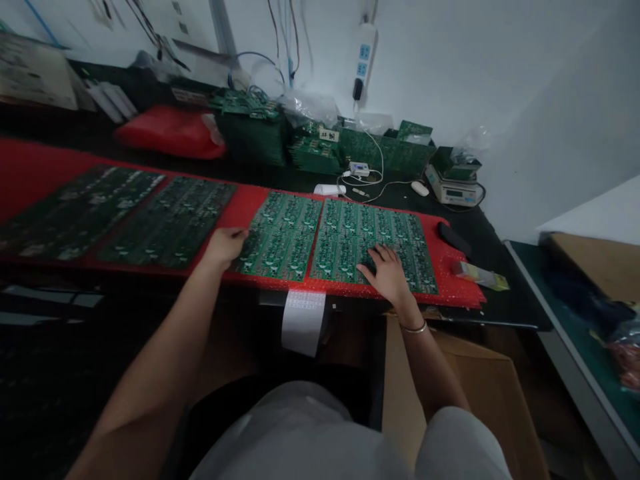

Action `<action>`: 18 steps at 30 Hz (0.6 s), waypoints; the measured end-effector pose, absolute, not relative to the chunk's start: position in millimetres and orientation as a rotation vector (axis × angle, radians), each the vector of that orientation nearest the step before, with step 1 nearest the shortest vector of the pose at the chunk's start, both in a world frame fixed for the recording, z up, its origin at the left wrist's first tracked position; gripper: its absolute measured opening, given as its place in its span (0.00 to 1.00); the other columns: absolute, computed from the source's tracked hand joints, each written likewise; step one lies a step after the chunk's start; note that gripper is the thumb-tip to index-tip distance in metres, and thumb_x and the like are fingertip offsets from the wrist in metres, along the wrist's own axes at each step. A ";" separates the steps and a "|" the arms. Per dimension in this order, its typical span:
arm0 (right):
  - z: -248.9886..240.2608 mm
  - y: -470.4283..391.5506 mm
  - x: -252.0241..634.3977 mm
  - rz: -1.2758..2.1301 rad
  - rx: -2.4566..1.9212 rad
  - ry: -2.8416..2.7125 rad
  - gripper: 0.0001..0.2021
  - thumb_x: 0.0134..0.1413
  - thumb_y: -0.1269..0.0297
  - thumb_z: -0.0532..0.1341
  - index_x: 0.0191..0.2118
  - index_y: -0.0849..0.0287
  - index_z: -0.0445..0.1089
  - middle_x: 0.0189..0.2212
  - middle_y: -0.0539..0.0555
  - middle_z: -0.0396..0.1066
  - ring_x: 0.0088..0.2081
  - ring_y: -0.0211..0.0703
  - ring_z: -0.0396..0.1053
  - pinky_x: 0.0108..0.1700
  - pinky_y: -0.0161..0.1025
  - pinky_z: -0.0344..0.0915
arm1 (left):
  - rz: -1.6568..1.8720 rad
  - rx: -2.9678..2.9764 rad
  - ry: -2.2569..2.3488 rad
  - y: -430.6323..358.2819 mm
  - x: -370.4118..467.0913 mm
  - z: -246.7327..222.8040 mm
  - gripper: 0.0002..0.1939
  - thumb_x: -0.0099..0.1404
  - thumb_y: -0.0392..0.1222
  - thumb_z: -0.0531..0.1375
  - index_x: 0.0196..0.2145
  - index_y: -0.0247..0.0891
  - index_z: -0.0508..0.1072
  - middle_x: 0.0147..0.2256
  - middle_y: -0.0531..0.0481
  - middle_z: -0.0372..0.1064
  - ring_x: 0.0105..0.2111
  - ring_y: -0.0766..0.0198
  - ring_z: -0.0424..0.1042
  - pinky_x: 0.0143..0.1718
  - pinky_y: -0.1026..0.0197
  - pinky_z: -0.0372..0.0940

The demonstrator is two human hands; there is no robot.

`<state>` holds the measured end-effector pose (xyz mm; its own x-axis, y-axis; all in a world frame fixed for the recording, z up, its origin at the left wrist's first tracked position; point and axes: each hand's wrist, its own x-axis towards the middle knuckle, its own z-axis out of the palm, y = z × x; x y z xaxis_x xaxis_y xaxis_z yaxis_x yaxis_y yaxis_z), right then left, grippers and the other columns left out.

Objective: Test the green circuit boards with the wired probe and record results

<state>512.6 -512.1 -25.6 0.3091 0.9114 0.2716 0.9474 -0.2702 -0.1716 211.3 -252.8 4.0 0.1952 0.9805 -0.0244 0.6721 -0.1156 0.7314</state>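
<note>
Green circuit board panels lie in a row on a red sheet [244,200]. My left hand [225,247] is at the left edge of the middle panel [280,237], its thumb and fingers pinched together near that edge. My right hand [387,270] rests with fingers spread on the right panel [350,230]. Two darker panels [170,217] [85,207] lie further left. A sheet of printed white labels [304,320] hangs over the table's front edge between my arms.
Stacked boards [255,137], a red bag [170,132], a scale [455,190] and a white cable device [359,169] stand along the back. A black object [454,239] and a small packet [480,275] lie at right. Below is an open cardboard box [470,373].
</note>
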 end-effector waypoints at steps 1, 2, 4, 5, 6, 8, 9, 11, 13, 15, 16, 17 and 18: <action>-23.8 -508.5 507.0 -0.183 -2.258 -1.681 0.30 0.70 0.45 0.58 0.62 0.65 0.74 0.67 0.68 0.67 0.71 0.63 0.60 0.72 0.61 0.56 | 0.625 1.889 1.548 -253.6 212.5 0.9 0.20 0.62 0.47 0.57 0.43 0.30 0.80 0.41 0.38 0.79 0.46 0.47 0.77 0.53 0.51 0.70; -22.3 -503.9 499.6 -0.191 -2.222 -1.697 0.30 0.71 0.44 0.57 0.63 0.65 0.73 0.67 0.67 0.66 0.72 0.62 0.59 0.74 0.61 0.54 | 0.589 1.953 1.562 -254.9 213.2 -0.7 0.21 0.62 0.49 0.58 0.43 0.31 0.80 0.43 0.36 0.79 0.50 0.43 0.76 0.57 0.49 0.68; -21.1 -492.7 481.1 -0.170 -2.135 -1.775 0.32 0.71 0.42 0.56 0.66 0.62 0.71 0.71 0.64 0.61 0.74 0.60 0.55 0.75 0.59 0.52 | 0.450 2.161 1.599 -259.7 214.2 -2.1 0.28 0.60 0.57 0.62 0.48 0.29 0.79 0.47 0.30 0.76 0.57 0.35 0.71 0.62 0.45 0.64; -21.6 -487.2 471.3 -0.144 -2.101 -1.823 0.33 0.71 0.41 0.56 0.68 0.60 0.69 0.72 0.63 0.58 0.75 0.60 0.52 0.76 0.59 0.51 | 0.359 2.280 1.616 -263.4 215.1 -3.0 0.34 0.58 0.60 0.64 0.51 0.28 0.78 0.50 0.27 0.74 0.59 0.32 0.68 0.63 0.43 0.62; -22.7 -482.2 462.4 -0.112 -2.083 -1.867 0.33 0.70 0.40 0.57 0.70 0.58 0.67 0.74 0.61 0.56 0.76 0.61 0.50 0.76 0.60 0.50 | 0.272 2.382 1.630 -267.6 216.2 -4.3 0.40 0.57 0.64 0.65 0.55 0.26 0.75 0.53 0.24 0.72 0.60 0.29 0.66 0.64 0.42 0.61; -25.9 -475.7 449.1 -0.055 -2.086 -1.929 0.34 0.69 0.39 0.58 0.72 0.54 0.64 0.75 0.59 0.52 0.77 0.64 0.46 0.76 0.64 0.48 | 0.177 2.479 1.662 -276.3 218.8 -7.9 0.48 0.56 0.68 0.65 0.62 0.25 0.70 0.58 0.21 0.67 0.61 0.28 0.64 0.63 0.41 0.61; -27.4 -474.4 445.5 -0.036 -2.099 -1.944 0.34 0.69 0.39 0.58 0.72 0.53 0.63 0.75 0.59 0.51 0.77 0.66 0.45 0.76 0.66 0.47 | 0.172 2.491 1.677 -280.1 220.0 -9.6 0.50 0.57 0.69 0.64 0.64 0.26 0.68 0.59 0.21 0.66 0.62 0.27 0.64 0.62 0.41 0.61; -29.2 -475.3 443.6 -0.015 -2.118 -1.958 0.34 0.68 0.40 0.59 0.72 0.51 0.64 0.75 0.58 0.52 0.77 0.66 0.45 0.76 0.66 0.46 | 0.190 2.498 1.693 -285.3 222.1 -11.9 0.51 0.59 0.69 0.63 0.68 0.28 0.64 0.60 0.21 0.64 0.61 0.27 0.64 0.62 0.41 0.61; -28.5 -479.0 445.9 -0.006 -2.119 -1.970 0.33 0.68 0.41 0.60 0.72 0.51 0.64 0.75 0.57 0.52 0.77 0.65 0.46 0.77 0.64 0.47 | 0.211 2.507 1.674 -287.3 224.2 -12.5 0.50 0.61 0.68 0.63 0.69 0.30 0.62 0.60 0.22 0.64 0.61 0.28 0.64 0.62 0.41 0.60; -26.2 -483.3 448.7 0.001 -2.121 -1.978 0.33 0.68 0.42 0.61 0.72 0.51 0.64 0.75 0.56 0.53 0.77 0.64 0.46 0.77 0.63 0.47 | 0.234 2.515 1.649 -287.3 227.3 -12.6 0.49 0.62 0.68 0.63 0.69 0.29 0.62 0.60 0.22 0.64 0.61 0.28 0.64 0.62 0.41 0.60; -24.9 -485.1 449.6 0.004 -2.124 -1.978 0.33 0.68 0.43 0.61 0.72 0.51 0.64 0.75 0.56 0.52 0.77 0.64 0.46 0.77 0.63 0.47 | 0.244 2.515 1.642 -287.1 229.5 -12.9 0.49 0.62 0.68 0.63 0.69 0.29 0.63 0.60 0.22 0.64 0.61 0.28 0.64 0.63 0.41 0.59; -23.8 -486.4 450.1 0.007 -2.128 -1.976 0.33 0.68 0.43 0.61 0.72 0.51 0.64 0.75 0.56 0.52 0.77 0.64 0.46 0.77 0.63 0.47 | 0.255 2.515 1.634 -286.9 231.9 -13.5 0.50 0.62 0.68 0.63 0.69 0.29 0.63 0.60 0.22 0.64 0.61 0.28 0.63 0.63 0.40 0.59; -23.0 -487.3 450.3 0.010 -2.132 -1.974 0.33 0.68 0.43 0.61 0.72 0.51 0.64 0.75 0.56 0.52 0.77 0.64 0.46 0.77 0.63 0.47 | 0.265 2.514 1.630 -286.8 234.4 -14.3 0.50 0.62 0.68 0.63 0.69 0.29 0.63 0.59 0.22 0.64 0.61 0.27 0.63 0.62 0.40 0.59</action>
<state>450.3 -487.3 -23.0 0.0898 0.9840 0.1540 0.9823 -0.0619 -0.1768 234.4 -286.8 -14.3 0.3997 0.9136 0.0747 0.8901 -0.4063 0.2063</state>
